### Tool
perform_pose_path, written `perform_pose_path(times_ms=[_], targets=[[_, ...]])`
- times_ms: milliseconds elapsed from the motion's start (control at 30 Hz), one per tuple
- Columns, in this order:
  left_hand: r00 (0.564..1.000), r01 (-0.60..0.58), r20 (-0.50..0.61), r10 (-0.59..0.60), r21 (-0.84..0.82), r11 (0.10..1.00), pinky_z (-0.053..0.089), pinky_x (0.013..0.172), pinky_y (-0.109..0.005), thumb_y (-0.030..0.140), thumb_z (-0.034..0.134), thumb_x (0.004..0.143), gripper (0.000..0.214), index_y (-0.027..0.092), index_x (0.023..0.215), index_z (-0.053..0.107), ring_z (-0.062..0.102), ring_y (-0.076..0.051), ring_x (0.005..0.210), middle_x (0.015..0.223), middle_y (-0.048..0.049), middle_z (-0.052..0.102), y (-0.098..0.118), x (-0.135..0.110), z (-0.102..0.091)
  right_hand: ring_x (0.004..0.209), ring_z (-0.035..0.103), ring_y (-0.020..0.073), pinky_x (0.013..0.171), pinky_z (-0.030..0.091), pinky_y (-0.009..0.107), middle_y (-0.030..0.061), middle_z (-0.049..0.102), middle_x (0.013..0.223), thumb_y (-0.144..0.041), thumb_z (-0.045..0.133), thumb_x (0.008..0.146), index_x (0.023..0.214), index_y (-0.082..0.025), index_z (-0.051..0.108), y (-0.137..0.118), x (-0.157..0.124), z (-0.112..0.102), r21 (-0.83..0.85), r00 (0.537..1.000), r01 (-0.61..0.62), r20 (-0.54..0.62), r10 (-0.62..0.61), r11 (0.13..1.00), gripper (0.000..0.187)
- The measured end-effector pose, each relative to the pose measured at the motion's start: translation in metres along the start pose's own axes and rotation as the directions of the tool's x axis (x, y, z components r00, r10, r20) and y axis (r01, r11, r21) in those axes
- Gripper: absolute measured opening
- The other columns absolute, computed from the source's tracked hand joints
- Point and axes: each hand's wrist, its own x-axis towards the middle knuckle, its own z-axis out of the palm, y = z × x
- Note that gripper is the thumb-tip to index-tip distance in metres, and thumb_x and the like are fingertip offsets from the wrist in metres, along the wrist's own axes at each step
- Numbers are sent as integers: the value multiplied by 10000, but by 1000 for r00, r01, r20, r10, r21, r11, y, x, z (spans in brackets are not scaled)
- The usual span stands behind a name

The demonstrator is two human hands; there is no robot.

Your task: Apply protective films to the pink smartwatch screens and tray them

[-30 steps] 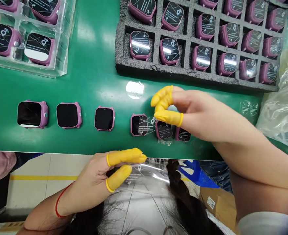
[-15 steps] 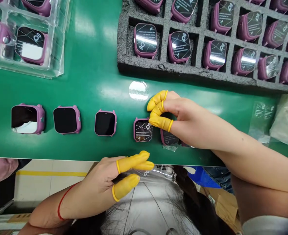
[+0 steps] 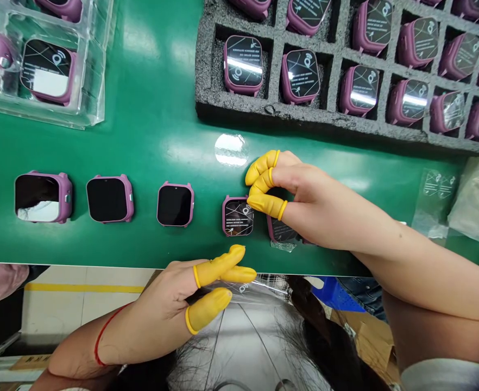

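Observation:
My right hand (image 3: 300, 187), with yellow finger cots, is closed in a pinch. Its fingertips meet the upper right corner of a pink smartwatch (image 3: 238, 218) with a printed film on its screen; whether they grip the film or the watch is hidden. Partly under that hand lies a second smartwatch (image 3: 282, 231) with printed film, a scrap of clear film (image 3: 283, 246) at its lower edge. My left hand (image 3: 182, 293), also in yellow finger cots, is open at the table's front edge. Its thumb and fingers are apart, with nothing between them.
Left of the pinch lie three dark-screened smartwatches, one being a pink smartwatch (image 3: 175, 205). A grey foam tray (image 3: 272, 111) of smartwatches stands at the back right, a clear plastic tray (image 3: 95, 111) at the back left. Clear film pieces (image 3: 435, 201) and a plastic bag (image 3: 478, 203) lie right.
My left index finger has risen slightly towards the table edge. My right hand keeps its pinch in almost the same spot. The view has shifted very slightly.

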Motion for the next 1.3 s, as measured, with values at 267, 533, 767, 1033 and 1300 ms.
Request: perform_pose_path(times_ms=[267,533,767,1033,1300], targets=[[999,29,18,-29,-20,999,558,736,-184,169,551,953,550,450,1420,476,712,-94,720,1164,98,744,-3,-1,-1,997,550,194,902,453,386,60,618,967,-129,592,894,720,-168,587,0,0,0,1,1000,-19,0,19,1000,178],[999,37,30,-36,-29,999,534,783,-136,182,548,965,614,483,1469,369,718,-69,830,1180,128,734,-5,0,-1,986,538,196,916,429,381,67,610,944,-127,594,886,702,-159,581,-3,2,1,34,998,-62,10,62,997,187],[1000,13,16,-12,-36,999,513,814,-91,157,551,963,593,496,1433,423,719,-44,877,1179,158,728,-1,1,-2,986,533,193,919,419,375,65,611,944,-123,597,883,694,-162,574,-3,2,2,34,998,-70,12,70,997,194],[1000,5,15,-5,-4,1000,525,732,-97,186,542,968,582,492,1443,406,692,-42,732,1161,155,736,-4,2,-1,973,534,190,917,417,376,61,610,930,-122,594,888,697,-162,571,-3,2,1,33,998,-64,13,64,997,197],[1000,0,5,0,-30,1000,526,790,-105,160,550,959,509,454,1374,514,707,-47,798,1167,147,735,-1,1,-1,976,537,192,915,423,381,60,613,931,-116,597,883,700,-165,576,-3,2,1,34,998,-64,7,64,997,191]])
